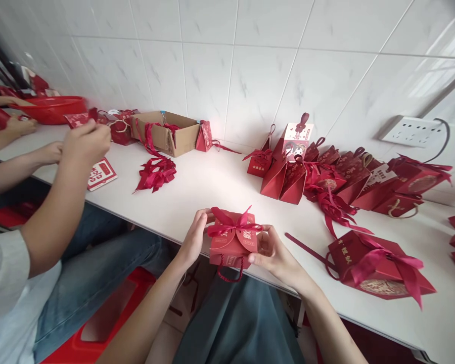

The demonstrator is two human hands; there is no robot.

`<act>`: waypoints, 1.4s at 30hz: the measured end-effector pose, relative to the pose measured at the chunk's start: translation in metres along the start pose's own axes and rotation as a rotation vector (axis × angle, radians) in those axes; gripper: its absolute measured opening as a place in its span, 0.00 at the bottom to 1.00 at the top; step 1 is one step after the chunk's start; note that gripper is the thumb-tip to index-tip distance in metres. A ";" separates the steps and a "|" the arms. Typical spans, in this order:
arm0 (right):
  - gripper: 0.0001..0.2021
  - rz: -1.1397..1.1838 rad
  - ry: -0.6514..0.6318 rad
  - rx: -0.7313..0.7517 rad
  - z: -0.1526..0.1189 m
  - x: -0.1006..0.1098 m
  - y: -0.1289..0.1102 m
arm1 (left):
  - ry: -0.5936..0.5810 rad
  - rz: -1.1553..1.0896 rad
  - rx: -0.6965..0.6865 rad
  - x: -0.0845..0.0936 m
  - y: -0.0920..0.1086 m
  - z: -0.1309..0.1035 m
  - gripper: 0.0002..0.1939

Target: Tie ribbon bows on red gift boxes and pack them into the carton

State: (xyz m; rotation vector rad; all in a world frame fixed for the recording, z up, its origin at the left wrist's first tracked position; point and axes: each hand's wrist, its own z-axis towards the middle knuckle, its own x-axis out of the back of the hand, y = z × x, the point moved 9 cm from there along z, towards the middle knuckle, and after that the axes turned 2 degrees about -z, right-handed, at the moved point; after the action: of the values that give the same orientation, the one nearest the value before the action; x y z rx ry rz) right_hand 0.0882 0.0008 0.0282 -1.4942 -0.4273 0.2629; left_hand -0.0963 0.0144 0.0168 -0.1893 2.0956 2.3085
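Note:
A small red gift box (233, 245) with a ribbon bow (235, 222) on top and a twisted cord handle sits at the front edge of the white table, between my hands. My left hand (197, 235) holds its left side, fingers partly behind the box and bow. My right hand (271, 253) grips the right side, thumb on the lower right corner and fingers bent near the bow's right end. To the right lies a larger red box (379, 268) with a wide ribbon bow.
Red boxes (284, 179) stand along the wall at right, with loose ribbons (335, 207) before them. A cardboard box (170, 134), a ribbon pile (157, 172) and a red basin (55, 108) are at left. A person's arm (66, 197) reaches over the table's left part.

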 end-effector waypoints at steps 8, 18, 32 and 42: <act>0.23 -0.119 0.579 0.026 -0.007 0.072 0.001 | 0.252 0.000 -0.012 0.040 0.001 -0.008 0.21; 0.30 -0.231 0.301 0.089 -0.014 0.040 -0.009 | -0.078 0.278 0.019 -0.020 0.035 -0.013 0.19; 0.46 -0.149 0.053 0.209 0.010 0.023 -0.012 | 0.010 0.595 -0.105 -0.042 0.056 -0.020 0.16; 0.43 -0.165 0.102 0.183 0.009 0.020 -0.009 | 0.179 0.760 -0.229 -0.035 0.067 -0.040 0.16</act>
State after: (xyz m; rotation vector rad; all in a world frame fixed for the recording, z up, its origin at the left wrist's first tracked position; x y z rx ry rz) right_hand 0.1012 0.0169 0.0399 -1.2798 -0.4311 0.0918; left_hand -0.0644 -0.0298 0.0829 0.5141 2.2499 3.0367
